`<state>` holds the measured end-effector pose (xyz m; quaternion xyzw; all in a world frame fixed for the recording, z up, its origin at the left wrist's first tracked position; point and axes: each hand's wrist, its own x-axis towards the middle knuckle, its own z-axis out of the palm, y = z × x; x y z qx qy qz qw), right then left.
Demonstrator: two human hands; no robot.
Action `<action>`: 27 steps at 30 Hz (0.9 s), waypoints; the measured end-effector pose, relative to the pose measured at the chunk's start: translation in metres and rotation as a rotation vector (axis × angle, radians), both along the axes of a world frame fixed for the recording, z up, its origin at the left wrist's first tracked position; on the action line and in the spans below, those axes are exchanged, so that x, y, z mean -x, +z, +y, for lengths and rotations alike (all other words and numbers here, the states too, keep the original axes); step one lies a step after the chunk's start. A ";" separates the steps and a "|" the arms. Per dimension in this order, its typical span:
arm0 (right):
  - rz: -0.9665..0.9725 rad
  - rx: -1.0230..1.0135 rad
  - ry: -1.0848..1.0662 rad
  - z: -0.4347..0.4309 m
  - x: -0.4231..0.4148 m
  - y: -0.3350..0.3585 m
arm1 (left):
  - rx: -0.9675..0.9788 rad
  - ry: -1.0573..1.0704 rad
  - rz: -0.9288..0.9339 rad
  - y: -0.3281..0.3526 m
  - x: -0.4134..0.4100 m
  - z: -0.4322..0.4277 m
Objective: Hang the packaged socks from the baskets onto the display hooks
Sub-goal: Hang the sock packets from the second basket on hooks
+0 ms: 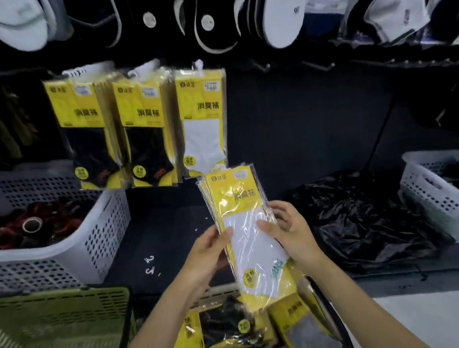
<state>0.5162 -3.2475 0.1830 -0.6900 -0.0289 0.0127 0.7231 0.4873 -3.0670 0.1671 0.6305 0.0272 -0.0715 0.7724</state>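
The left hand [210,248] and right hand [287,230] are pinching a thin stack of yellow-carded, clear-plastic white-sock packets [240,212] from both sides, thumbs in front; it is hanging just below the hung matching white-sock packets [204,125], probably being squared for hooking.

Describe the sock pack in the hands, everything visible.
The pack is a clear, glossy plastic sleeve with a yellow card, black print and white socks inside; edges at its top suggest several stacked together. It is upright, top leaning left, below the hung white pack and above loose packs. The left hand and right hand hold its sides, thumbs on the front.
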 end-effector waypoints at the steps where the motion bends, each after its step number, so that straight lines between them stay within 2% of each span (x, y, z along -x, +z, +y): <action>1: -0.022 -0.010 0.010 0.006 -0.002 0.006 | -0.011 0.008 -0.025 0.010 0.001 0.006; 7: -0.068 -0.141 0.083 0.050 -0.011 0.049 | -0.098 0.144 -0.215 0.062 0.003 0.037; 11: -0.068 -0.214 0.147 0.071 -0.015 0.074 | -0.154 0.243 -0.244 0.081 0.000 0.051; 15: -0.118 -0.173 0.130 0.079 -0.022 0.087 | -0.183 0.350 -0.247 0.091 -0.006 0.068; 20: -0.143 -0.145 -0.002 0.076 -0.046 0.109 | -0.225 0.445 -0.304 0.106 -0.014 0.100; 24: -0.173 -0.044 0.001 0.078 -0.065 0.129 | -0.302 0.529 -0.334 0.123 -0.020 0.124; 27: -0.200 -0.033 0.023 0.080 -0.062 0.134 | -0.272 0.524 -0.338 0.130 -0.024 0.139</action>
